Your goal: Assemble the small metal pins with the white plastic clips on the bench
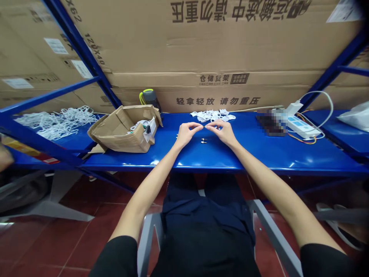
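Both hands meet over the blue shelf, fingertip to fingertip. My left hand point(186, 133) pinches one end of a tiny dark part point(204, 127), and my right hand point(223, 131) pinches its other end. The part is too small to name. Just below the fingers, two small metal-tipped pieces point(204, 141) lie on the shelf surface. Behind the hands sits a loose pile of white plastic pieces point(211, 115). A small bit of something pale shows beside the left hand, mostly hidden.
An open cardboard box point(121, 134) with small parts stands at left, a dark bottle point(152, 100) behind it. White cords point(62, 122) lie further left. At right are a power strip point(301, 127) with cables and a blurred dark object point(271, 123). Blue posts point(83, 46) frame the shelf point(282, 156).
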Demonstrator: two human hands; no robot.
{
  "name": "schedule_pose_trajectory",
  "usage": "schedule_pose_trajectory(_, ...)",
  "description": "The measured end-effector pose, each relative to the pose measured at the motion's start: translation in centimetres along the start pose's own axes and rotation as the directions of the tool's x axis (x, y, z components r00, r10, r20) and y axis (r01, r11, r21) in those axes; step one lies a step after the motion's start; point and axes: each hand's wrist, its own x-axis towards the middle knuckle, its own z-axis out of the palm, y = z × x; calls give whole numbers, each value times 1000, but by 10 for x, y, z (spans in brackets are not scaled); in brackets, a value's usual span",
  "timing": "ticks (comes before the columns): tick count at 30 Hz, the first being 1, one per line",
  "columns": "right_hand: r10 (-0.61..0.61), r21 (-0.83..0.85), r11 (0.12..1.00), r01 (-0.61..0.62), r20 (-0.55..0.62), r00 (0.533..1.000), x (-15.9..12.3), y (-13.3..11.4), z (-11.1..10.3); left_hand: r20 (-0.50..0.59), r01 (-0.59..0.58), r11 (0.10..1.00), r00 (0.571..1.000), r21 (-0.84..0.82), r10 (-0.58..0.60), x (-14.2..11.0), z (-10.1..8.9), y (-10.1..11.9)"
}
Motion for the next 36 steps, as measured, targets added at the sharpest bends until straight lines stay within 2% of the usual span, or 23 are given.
schedule_pose_trajectory(7, 38, 57, 998, -39, 27, 999, -1, 1, -1, -15, -23, 996, 1000, 81, 25, -2, 0, 3)
schedule_pose_trajectory(14, 46, 81, 995, -55, 113, 993, 0, 0, 4, 42, -46, 992, 998, 121, 41, -3, 2, 2)
schedule_pose_trajectory(22, 91, 78, 992, -97, 80, 993, 1, -6, 2, -8, -56, 976, 998, 212, 59, -1, 3, 4)
schedule_pose_trajectory(28, 74, 69, 994, -81, 98, 992, -1, -8, 2, 24, -106, 966, 994, 236, 103, -3, 2, 3)
schedule_pose_trajectory(36, 87, -57, 995, -81, 115, 990, 0, -4, 0, 77, -130, 916, 991, 380, 108, -2, 2, -1)
